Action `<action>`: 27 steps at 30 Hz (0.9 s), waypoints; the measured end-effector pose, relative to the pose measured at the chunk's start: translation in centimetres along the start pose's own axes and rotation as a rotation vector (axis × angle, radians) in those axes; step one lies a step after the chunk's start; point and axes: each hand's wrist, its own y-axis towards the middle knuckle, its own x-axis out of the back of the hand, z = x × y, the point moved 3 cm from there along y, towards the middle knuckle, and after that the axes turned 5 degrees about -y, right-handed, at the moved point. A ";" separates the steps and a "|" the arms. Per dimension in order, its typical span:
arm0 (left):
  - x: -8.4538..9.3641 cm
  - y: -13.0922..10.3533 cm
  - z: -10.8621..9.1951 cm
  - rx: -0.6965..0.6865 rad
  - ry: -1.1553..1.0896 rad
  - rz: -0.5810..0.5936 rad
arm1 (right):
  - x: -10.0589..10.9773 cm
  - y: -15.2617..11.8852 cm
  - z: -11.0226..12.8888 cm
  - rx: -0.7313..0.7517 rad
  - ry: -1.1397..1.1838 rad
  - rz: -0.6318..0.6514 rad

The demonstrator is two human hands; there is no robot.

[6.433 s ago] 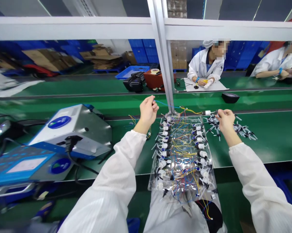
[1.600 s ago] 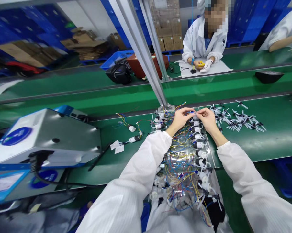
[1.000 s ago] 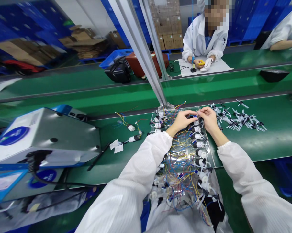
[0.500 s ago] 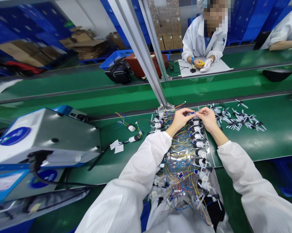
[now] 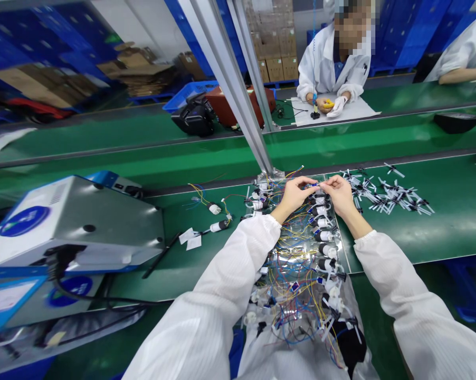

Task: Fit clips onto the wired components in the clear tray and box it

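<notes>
My left hand [image 5: 294, 197] is closed in a pinch on a small blue-and-white part [image 5: 313, 185] at the far end of the wired assemblies. Close beside it, the fingertips of my right hand [image 5: 340, 193] are pinched together at the right end of that part; the fingers hide the detail there. Under and in front of both hands, several white-and-black cylindrical pieces [image 5: 322, 235] lie in a column. Yellow, red and blue wires [image 5: 291, 245] run from them across clear plastic [image 5: 297, 258]. A similar column lies on the left, partly behind my left sleeve.
Many white strips with black parts [image 5: 398, 198] lie scattered on the green bench [image 5: 428, 232] at right. A grey-and-blue machine [image 5: 115, 227] stands at left. Two loose wired cylinders [image 5: 218, 226] lie nearby. A metal post [image 5: 238, 89] rises ahead; a co-worker [image 5: 329, 74] sits across.
Both hands stay in nearly the same place, still pinched together at the small part. The camera view has shifted very slightly.
</notes>
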 end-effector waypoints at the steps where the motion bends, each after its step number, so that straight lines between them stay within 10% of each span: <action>1: 0.0 0.0 0.0 -0.003 0.005 0.000 | 0.0 0.0 0.0 0.003 -0.002 0.003; 15: 0.1 -0.3 -2.1 -0.236 0.274 0.136 | 0.1 -0.2 -0.4 0.069 -0.134 0.042; 27: 0.2 -0.1 -0.3 -0.118 0.139 0.055 | 0.0 -0.3 -0.1 0.042 -0.040 0.028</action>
